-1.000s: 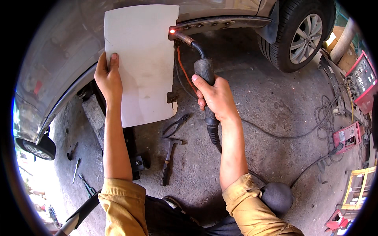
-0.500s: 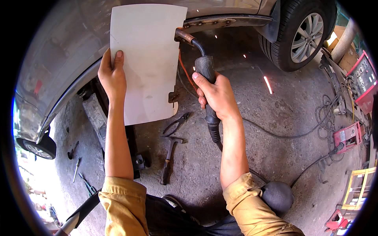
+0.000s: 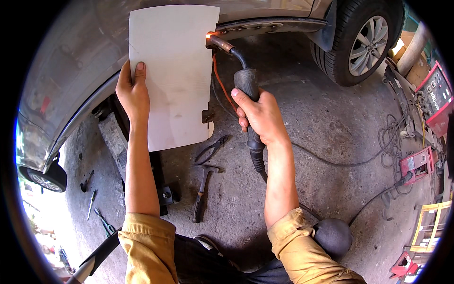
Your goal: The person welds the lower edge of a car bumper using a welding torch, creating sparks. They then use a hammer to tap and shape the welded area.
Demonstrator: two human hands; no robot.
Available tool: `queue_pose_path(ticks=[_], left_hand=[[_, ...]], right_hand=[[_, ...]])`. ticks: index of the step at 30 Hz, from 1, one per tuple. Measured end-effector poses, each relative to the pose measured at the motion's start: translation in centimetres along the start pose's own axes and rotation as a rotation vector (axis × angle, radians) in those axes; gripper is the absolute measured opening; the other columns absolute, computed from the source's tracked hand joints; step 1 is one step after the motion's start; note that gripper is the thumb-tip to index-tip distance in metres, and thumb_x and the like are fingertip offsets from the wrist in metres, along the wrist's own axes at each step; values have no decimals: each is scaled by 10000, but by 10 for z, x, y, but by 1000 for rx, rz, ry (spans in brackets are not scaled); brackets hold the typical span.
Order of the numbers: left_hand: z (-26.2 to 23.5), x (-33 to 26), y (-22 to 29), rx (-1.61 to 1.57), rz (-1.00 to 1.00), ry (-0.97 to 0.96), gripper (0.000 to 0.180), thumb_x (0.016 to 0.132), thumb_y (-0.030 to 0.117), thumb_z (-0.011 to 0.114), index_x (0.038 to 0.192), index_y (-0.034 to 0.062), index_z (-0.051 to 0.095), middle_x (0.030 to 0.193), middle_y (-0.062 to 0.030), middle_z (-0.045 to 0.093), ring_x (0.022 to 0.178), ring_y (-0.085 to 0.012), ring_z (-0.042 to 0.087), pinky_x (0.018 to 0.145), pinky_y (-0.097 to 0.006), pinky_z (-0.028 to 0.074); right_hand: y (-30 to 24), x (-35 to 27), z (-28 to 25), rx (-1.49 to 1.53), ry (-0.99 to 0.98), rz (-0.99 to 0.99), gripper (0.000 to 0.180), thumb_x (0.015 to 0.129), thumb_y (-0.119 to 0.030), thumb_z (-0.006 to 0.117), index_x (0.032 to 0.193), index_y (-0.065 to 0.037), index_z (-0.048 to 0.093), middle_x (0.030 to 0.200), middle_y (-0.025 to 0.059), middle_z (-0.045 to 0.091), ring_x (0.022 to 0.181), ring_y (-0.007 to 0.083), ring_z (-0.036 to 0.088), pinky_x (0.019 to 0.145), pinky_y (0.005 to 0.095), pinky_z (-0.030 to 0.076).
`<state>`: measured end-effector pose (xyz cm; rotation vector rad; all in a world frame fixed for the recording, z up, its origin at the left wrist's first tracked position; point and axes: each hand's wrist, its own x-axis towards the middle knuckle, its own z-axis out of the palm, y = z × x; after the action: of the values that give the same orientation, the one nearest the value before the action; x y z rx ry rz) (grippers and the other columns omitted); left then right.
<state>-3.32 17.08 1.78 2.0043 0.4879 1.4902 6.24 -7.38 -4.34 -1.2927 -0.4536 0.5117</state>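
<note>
My left hand (image 3: 134,92) grips the left edge of a white curved sheet (image 3: 175,80), thumb on its near face. The sheet stands between me and part of the car's sill, hiding that stretch. My right hand (image 3: 260,113) is wrapped round the black handle of a welding torch (image 3: 246,85). The torch's copper-coloured nozzle points left at a notch in the sheet's right edge, by the car sill (image 3: 269,26). An orange glow shows at the nozzle's tip. A row of dark spots runs along the sill to the right.
On the concrete floor lie a hammer (image 3: 203,191) and pliers (image 3: 211,149). The car's wheel (image 3: 369,45) is at upper right. Cables (image 3: 336,164) run to red machines (image 3: 416,164) at the right. A dark round object (image 3: 333,239) sits beside my right sleeve.
The white sheet and my left hand have shifted slightly left. An orange glow now shows at the nozzle, and the flying sparks are gone. My right hand stays almost in place.
</note>
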Motion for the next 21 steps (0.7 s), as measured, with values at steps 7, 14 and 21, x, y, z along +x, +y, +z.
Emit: queue_pose_path(ticks=[7,14,21], left_hand=[[0,-2,6,-13,-18,5,367,956,261,652,1174,-34,642,1016,-108,698,921,-138,586,860,-260,438],[-1,1,3,17,-30,-6,339,961,264,631,1174,0,652,1003,-124,706,925,-171,616,870,-301,462],[-1,1,1,7,-47,-21,343,958,266,636,1173,-1,653,1002,-119,706,924,-162,612,868,-302,463]], right_hand=[[-1,-2,-1,-1,13,-4,353,919,-325,697,809,-21,554,583,10,516,454,89,517,382,266,411],[-4,-1,-2,-21,21,-19,347,922,-316,696,805,-22,553,576,6,515,451,87,512,380,265,407],[-3,-1,0,-24,17,-21,341,921,-307,696,813,-15,558,570,4,514,449,85,513,385,266,411]])
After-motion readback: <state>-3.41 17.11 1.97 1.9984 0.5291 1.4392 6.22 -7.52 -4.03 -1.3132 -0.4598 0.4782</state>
